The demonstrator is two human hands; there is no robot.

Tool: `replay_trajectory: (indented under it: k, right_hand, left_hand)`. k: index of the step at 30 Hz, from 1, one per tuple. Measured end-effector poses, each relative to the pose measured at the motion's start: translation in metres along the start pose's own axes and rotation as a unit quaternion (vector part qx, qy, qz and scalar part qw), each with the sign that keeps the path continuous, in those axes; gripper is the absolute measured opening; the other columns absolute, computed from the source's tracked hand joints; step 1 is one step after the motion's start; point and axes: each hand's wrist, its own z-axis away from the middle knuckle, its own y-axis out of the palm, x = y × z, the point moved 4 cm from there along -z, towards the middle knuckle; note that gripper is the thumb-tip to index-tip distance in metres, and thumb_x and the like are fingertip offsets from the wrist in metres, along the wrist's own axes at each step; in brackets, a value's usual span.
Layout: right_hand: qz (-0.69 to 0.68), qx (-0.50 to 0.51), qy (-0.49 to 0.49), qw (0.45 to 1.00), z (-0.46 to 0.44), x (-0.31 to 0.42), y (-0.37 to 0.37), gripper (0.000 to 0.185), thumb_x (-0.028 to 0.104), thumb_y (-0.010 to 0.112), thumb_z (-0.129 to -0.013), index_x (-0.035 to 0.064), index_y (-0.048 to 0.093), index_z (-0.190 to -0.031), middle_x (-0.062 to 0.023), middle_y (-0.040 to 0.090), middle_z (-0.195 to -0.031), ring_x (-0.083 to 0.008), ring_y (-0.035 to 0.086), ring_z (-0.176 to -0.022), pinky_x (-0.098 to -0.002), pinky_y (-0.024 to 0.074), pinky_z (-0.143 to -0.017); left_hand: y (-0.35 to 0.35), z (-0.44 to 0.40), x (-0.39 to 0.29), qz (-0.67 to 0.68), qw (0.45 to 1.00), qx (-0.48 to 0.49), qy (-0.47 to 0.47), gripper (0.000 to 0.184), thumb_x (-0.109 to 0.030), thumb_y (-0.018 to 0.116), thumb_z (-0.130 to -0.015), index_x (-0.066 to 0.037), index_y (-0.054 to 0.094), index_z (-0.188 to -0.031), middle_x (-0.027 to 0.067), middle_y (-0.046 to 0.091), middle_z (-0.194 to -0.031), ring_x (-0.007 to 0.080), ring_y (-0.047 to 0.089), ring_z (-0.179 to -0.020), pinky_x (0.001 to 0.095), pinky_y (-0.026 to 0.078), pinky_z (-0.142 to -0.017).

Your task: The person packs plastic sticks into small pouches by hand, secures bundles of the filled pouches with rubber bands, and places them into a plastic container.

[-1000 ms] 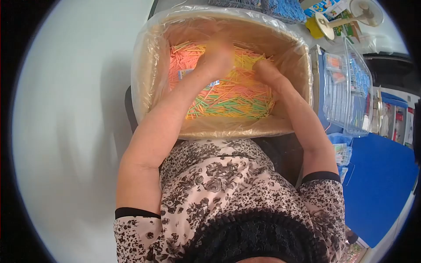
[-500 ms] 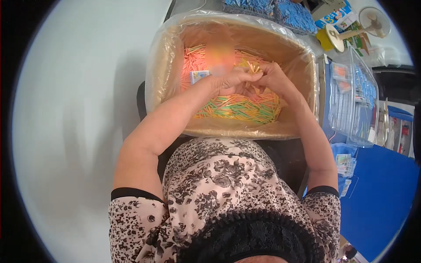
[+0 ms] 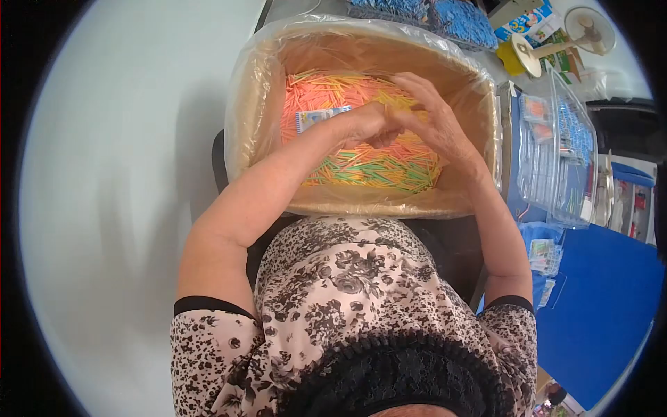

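Observation:
Both my hands are over a brown box (image 3: 361, 205) lined with clear plastic. Thin sticks (image 3: 368, 170) in pink, yellow, orange and green cover its bottom. My left hand (image 3: 372, 125) is curled closed above the middle of the pile; whatever lies inside its fingers is hidden. Close against it, my right hand (image 3: 441, 128) has its fingers stretched out and apart, with nothing visibly gripped. A small printed packet (image 3: 313, 119) with a blue-and-white edge lies on the sticks, partly covered by my left forearm.
Clear plastic trays (image 3: 556, 153) with small packets stand right of the box. Blue bundled material (image 3: 458, 24) lies behind it. A yellow-and-white stand with a clear round top (image 3: 589, 31) is at the back right. A blue surface (image 3: 604, 299) extends at the right, and a pale wall at the left.
My right hand has opened and its fingers have lifted away from my left hand. The yellow sticks that stood up from my left hand no longer show there. More of the packet is visible.

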Motion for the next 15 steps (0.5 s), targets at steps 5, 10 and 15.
replay_trajectory:
  k: [5,10,15]
  right_hand:
    - [-0.092,0.062,0.039,0.993,-0.004,-0.010,0.013,0.030,0.011,0.062,-0.084,0.0004,0.061,-0.112,-0.0113,0.068,-0.091,-0.0212,0.063,-0.079,-0.0327,0.0495,-0.077]
    - [-0.250,0.089,0.193,0.945,-0.005,-0.029,0.010,0.027,0.010,0.061,-0.083,0.0065,0.064,-0.110,-0.0108,0.068,-0.098,-0.0224,0.062,-0.080,-0.0327,0.0485,-0.079]
    - [0.146,0.285,0.170,0.932,0.024,-0.108,0.026,0.020,0.014,0.063,-0.080,0.0034,0.067,-0.096,-0.0132,0.067,-0.095,-0.0258,0.064,-0.079,-0.0359,0.0506,-0.077]
  left_hand:
    - [0.010,0.009,-0.014,0.047,0.995,-0.052,0.070,0.012,-0.016,0.049,-0.092,-0.007,0.054,-0.097,0.0022,0.055,-0.075,0.0113,0.047,-0.059,0.0258,0.035,-0.050]
    - [-0.004,0.004,-0.011,0.037,0.995,-0.068,0.062,0.016,-0.022,0.053,-0.092,-0.006,0.054,-0.096,-0.0038,0.043,-0.065,0.0063,0.037,-0.052,0.0231,0.027,-0.045]
    - [-0.020,0.005,-0.012,0.034,0.990,-0.132,0.045,0.025,-0.030,0.057,-0.092,-0.006,0.053,-0.096,-0.0085,0.033,-0.060,0.0027,0.026,-0.047,0.0210,0.020,-0.043]
